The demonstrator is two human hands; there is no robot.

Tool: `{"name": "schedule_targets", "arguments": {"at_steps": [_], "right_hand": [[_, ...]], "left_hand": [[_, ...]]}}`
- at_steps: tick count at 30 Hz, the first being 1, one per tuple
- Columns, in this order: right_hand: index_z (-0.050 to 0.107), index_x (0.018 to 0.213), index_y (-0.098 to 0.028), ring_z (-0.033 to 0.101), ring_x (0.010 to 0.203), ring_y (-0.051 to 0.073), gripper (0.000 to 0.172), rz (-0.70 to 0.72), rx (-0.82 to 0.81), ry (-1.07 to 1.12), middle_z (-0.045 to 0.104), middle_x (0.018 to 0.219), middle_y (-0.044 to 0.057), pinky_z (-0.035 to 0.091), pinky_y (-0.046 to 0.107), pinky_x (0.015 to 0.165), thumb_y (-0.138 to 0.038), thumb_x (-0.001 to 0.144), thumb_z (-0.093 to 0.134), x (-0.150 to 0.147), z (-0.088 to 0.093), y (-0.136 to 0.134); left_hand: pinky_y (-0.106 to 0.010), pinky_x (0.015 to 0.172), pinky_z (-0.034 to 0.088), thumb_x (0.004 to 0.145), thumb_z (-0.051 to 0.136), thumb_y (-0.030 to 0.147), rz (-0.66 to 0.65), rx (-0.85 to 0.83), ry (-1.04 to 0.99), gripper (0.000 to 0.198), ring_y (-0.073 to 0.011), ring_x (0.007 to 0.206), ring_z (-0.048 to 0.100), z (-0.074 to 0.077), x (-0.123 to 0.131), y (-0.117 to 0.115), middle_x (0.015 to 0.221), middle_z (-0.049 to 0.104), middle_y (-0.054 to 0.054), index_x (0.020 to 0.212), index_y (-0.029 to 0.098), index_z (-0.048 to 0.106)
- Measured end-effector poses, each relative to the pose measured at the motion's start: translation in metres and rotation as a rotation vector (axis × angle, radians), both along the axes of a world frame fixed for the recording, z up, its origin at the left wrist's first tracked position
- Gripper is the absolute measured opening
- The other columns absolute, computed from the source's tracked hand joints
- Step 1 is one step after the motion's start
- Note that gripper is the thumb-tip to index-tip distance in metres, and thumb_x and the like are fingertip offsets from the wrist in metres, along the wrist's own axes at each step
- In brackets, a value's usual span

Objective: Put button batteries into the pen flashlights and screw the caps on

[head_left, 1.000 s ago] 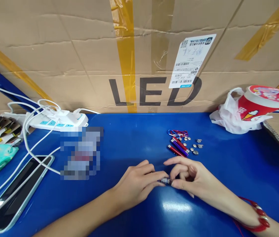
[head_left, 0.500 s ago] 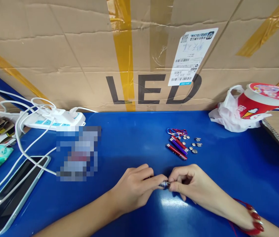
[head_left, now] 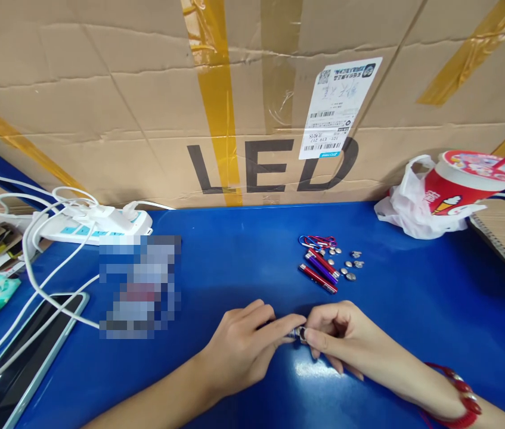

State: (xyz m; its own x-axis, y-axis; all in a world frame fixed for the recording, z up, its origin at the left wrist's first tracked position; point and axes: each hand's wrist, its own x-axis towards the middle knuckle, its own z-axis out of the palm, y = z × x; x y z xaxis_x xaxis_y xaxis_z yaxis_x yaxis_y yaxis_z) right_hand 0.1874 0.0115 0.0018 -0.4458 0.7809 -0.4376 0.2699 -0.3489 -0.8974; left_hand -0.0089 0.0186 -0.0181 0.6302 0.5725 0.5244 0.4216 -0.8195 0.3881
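Observation:
My left hand [head_left: 252, 345] is closed around a small, dark tube with a ridged metal end [head_left: 296, 333], most of it hidden by my fingers. Thumb and forefinger of my right hand [head_left: 339, 333] pinch at the tube's exposed tip; whether they hold a separate small part I cannot tell. Beyond my hands lie red and purple slim metal tubes [head_left: 318, 278], like small keychain torches. Beside them are several silver button cells [head_left: 344, 271], small metal clips [head_left: 358, 264] and blue and red carabiners [head_left: 317, 242].
A white power strip [head_left: 95, 223] with trailing cables stands at the left, near a phone [head_left: 28, 357] and a pixelated patch. A red paper cup [head_left: 462, 187] and white plastic bag [head_left: 406, 208] are at the right. A large cardboard box [head_left: 145, 89] backs the blue table [head_left: 234, 256].
My right hand has turned slightly at the tube's tip, its lower fingers more spread. My left hand keeps its hold. The camera view has shifted a little.

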Motion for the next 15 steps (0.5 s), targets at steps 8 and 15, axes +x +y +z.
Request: {"name": "schedule_targets", "arguments": {"at_steps": [8, 15], "right_hand": [[0.063, 0.066, -0.017, 0.04, 0.042, 0.005, 0.024, -0.117, 0.278, -0.071, 0.053, 0.052, -0.004, 0.031, 0.018, 0.04, -0.04, 0.071, 0.068, -0.0011, 0.0032, -0.0023], [0.067, 0.072, -0.018, 0.039, 0.041, 0.007, 0.024, -0.145, 0.421, -0.128, 0.048, 0.046, -0.005, 0.031, 0.02, 0.041, -0.042, 0.074, 0.064, -0.0014, 0.0049, -0.0029]], "left_hand": [[-0.025, 0.048, 0.037, 0.093, 0.037, 0.018, -0.017, -0.109, -0.023, 0.021, -0.0135, 0.054, 0.042, 0.0059, 0.0014, -0.0015, 0.068, 0.059, -0.004, 0.097, 0.012, 0.057], [-0.024, 0.051, 0.039, 0.091, 0.042, 0.015, -0.024, -0.142, -0.076, 0.016, -0.0132, 0.056, 0.044, 0.005, 0.0016, -0.001, 0.072, 0.061, -0.004, 0.099, 0.013, 0.056]]}}
